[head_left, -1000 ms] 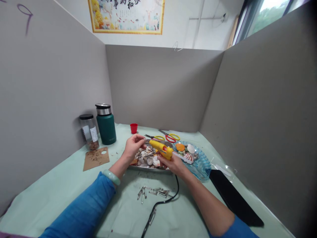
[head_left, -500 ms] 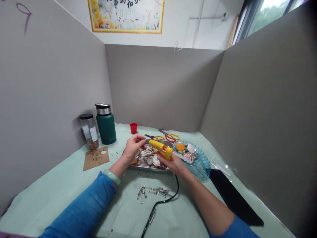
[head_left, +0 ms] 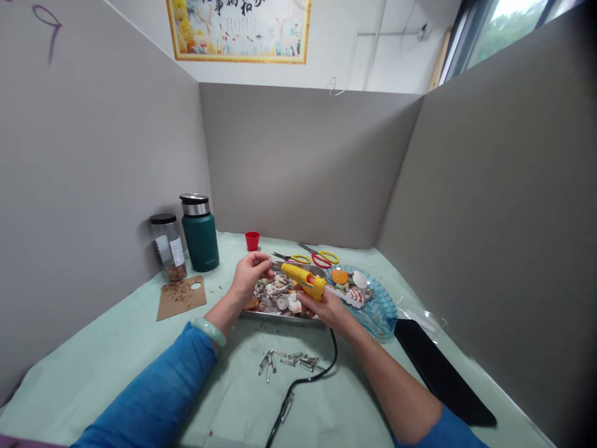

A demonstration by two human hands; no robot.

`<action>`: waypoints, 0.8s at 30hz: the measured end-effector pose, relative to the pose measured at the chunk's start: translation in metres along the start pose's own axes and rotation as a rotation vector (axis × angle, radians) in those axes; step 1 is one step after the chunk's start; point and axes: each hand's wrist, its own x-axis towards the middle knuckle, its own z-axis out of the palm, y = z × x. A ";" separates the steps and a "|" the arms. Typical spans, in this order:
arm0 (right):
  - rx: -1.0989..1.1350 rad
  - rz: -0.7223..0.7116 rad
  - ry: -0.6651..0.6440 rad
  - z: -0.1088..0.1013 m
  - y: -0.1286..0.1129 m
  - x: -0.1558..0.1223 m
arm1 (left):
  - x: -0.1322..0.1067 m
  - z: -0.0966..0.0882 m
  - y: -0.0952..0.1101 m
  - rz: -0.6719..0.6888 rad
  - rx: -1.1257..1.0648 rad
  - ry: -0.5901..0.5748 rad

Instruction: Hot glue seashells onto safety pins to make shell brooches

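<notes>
My right hand is wrapped around a yellow hot glue gun, whose nozzle points left and whose clear glue stick sticks out at the back. At the nozzle's tip, my left hand has its thumb and fingers pinched together; whatever is between them is too small to make out. Below both hands sits a metal tray full of shells, partly covered by the gun and hands. A black cord runs from under my right hand toward the table's front edge.
Metal clips lie in front of the tray. A blue plate with shells stands right, beside a black slab. Behind are scissors and a red cup. A green bottle, jar and cardboard are left.
My left hand has shifted very slightly left, its fingertips still close to the nozzle. The glue gun and my right hand look unmoved.
</notes>
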 end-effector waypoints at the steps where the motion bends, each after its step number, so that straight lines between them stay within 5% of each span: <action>1: 0.001 0.000 -0.001 0.000 0.000 0.000 | 0.000 0.000 0.000 -0.001 -0.001 -0.002; 24: -0.002 0.005 -0.011 0.000 0.001 0.000 | -0.003 0.003 0.001 -0.004 0.042 -0.034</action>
